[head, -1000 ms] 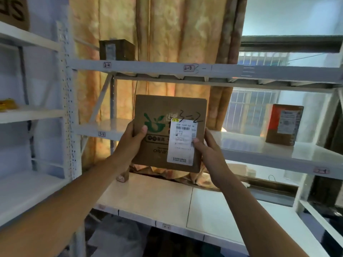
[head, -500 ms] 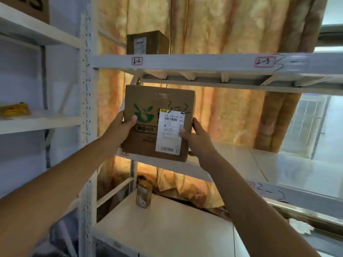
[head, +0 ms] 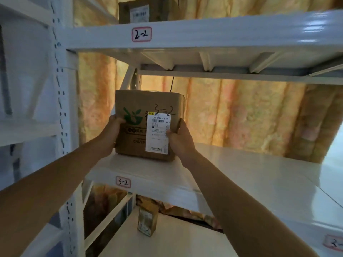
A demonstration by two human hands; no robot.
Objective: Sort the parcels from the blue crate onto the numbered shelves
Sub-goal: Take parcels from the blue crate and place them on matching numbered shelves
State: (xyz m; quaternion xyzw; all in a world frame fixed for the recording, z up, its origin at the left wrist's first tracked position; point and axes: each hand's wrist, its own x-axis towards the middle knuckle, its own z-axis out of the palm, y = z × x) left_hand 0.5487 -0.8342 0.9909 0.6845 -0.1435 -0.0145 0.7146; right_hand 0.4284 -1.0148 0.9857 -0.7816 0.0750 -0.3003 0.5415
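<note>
A brown cardboard parcel (head: 133,140) with a green logo, a white shipping label and "3-2" handwritten on it stands upright at the left end of the white shelf (head: 232,169) tagged 3-2 (head: 123,182). Its bottom edge looks to be on or just above the shelf board. My left hand (head: 111,130) grips its left edge with the thumb on the front. My right hand (head: 181,136) grips its right edge, thumb on the label.
The shelf above carries a 2-2 tag (head: 141,34) and a dark box (head: 146,11). A small tan box (head: 147,221) stands on the shelf below. A perforated white upright (head: 62,108) rises on the left. An orange curtain (head: 241,115) hangs behind.
I have moved closer to the rack and carried the parcel forward and down from in front of the shelves onto the left end of shelf 3-2. Both hands kept their grip.
</note>
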